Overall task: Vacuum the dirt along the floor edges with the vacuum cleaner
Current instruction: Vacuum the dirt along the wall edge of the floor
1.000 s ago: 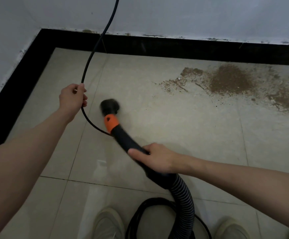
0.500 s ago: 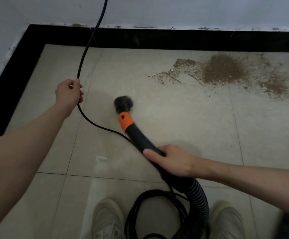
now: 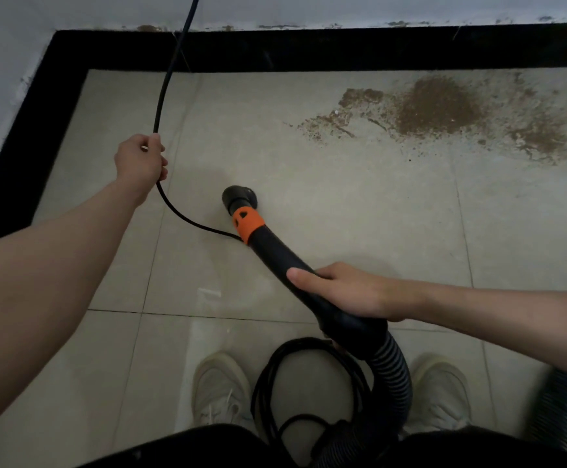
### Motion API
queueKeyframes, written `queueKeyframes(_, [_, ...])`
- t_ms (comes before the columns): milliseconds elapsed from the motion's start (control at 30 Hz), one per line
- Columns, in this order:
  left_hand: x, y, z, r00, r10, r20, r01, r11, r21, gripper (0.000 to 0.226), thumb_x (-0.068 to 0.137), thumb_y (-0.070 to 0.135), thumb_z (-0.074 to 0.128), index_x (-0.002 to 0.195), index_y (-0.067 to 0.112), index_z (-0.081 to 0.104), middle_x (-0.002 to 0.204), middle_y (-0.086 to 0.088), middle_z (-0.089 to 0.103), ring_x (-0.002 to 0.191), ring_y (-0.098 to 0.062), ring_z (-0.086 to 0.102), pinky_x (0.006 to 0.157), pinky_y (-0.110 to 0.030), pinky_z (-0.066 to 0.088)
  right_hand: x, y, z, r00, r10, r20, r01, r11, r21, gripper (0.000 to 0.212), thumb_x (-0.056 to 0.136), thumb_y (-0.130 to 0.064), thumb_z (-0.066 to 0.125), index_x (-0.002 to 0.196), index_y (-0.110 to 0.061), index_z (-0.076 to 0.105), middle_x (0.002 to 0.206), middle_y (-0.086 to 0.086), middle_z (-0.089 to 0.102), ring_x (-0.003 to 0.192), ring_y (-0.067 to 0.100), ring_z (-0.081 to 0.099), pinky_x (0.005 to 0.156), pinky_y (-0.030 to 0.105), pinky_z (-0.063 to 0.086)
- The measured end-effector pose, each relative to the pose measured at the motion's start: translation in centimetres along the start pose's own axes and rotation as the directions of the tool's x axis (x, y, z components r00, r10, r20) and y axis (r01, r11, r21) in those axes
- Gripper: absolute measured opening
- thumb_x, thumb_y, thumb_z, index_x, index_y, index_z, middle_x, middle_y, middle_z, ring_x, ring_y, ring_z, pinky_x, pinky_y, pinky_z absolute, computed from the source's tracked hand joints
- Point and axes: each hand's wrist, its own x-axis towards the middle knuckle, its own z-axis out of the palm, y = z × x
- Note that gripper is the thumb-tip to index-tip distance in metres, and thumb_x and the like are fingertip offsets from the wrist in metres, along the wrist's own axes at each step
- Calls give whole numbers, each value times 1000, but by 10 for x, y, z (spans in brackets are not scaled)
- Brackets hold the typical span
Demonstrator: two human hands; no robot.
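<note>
My right hand (image 3: 349, 292) is wrapped around the black vacuum wand (image 3: 285, 261), thumb laid along its top, fingers curled under. The round brush nozzle (image 3: 240, 197) beyond the orange collar (image 3: 247, 224) points toward 11 o'clock and sits on or just above the pale floor tiles (image 3: 343, 214); I cannot tell which. My left hand (image 3: 142, 160) is clenched on the black power cord (image 3: 167, 79), holding it up off the floor at 10 o'clock. Above my fist the cord climbs out of view past the wall; below it, it sags in a curve and runs under the wand near the collar.

The dirt (image 3: 437, 109), a brown patch with scattered grit, lies at 1 to 2 o'clock, close to the black skirting (image 3: 309, 49) along the far wall and well apart from the nozzle. Bare tile lies between them. The ribbed hose (image 3: 390, 376) loops down between my shoes (image 3: 219, 390), beside a coil of spare cord (image 3: 309, 373) at 6 o'clock. More hose shows at 4 o'clock.
</note>
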Motion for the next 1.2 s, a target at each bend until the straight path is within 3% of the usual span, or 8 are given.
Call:
queueKeyframes(133, [-4,1,1,1000,-21,-12,21,1000,9,27,100,30,42,93,7,54,65,-4,50,50,-15,47,49,-22,45,-4,0,3,999,9,-53,-9,1000,4,57,93,-63,40,86,-12,64,71,0,65,57,9,62,62,21,51])
queueKeyframes(267, [-7,4,2,1000,-26,-11,26,1000,2,27,101,30,42,94,7,54,65,-4,50,50,-15,46,48,-22,44,-17,7,1,995,74,73,-66,992,-106,65,90,-69,38,107,-14,67,85,-3,67,74,10,65,70,19,50])
queueKeyframes(400, [-7,5,3,1000,-26,-2,26,1000,0,26,101,29,41,94,7,54,66,-5,49,50,-16,46,48,-22,45,3,-7,5,996,48,-74,-51,998,-44,114,62,-98,28,116,-3,63,108,14,66,97,24,63,88,28,49])
queueKeyframes(533, [-8,7,6,1000,-26,0,26,1000,4,27,101,28,40,90,8,54,65,-5,49,50,-15,46,42,-16,43,-24,19,-14,993,21,-115,-30,996,-80,57,95,-62,39,87,-9,61,83,7,63,76,17,58,74,25,47])
queueKeyframes(667, [-9,6,12,1000,-24,12,24,1000,12,28,101,28,40,85,10,53,65,-5,49,50,-16,46,45,-18,44,-17,13,-2,1000,31,7,-29,981,-190,61,91,-66,39,95,-12,69,81,0,69,74,14,66,72,22,50])
queueKeyframes(733, [-9,7,15,1000,-26,16,26,1000,9,26,101,29,40,94,8,53,66,-5,49,50,-16,46,47,-19,44,2,3,3,1000,-16,20,20,975,-220,56,92,-66,39,81,-17,65,73,-4,64,67,11,61,66,21,47])
queueKeyframes(900, [-11,7,21,999,-32,17,31,999,5,26,102,29,40,95,8,54,66,-5,49,51,-15,46,50,-21,45,36,-21,5,997,-61,-48,57,996,-75,55,94,-64,41,79,-14,60,74,2,63,63,14,60,64,25,48])
queueKeyframes(1200, [-9,10,28,998,-53,22,54,998,-20,26,101,27,42,93,6,54,64,-6,49,49,-17,45,40,-17,43,51,-5,-49,961,-47,-271,-40,951,-307,54,91,-66,43,67,-19,54,68,-1,57,63,13,56,53,23,38])
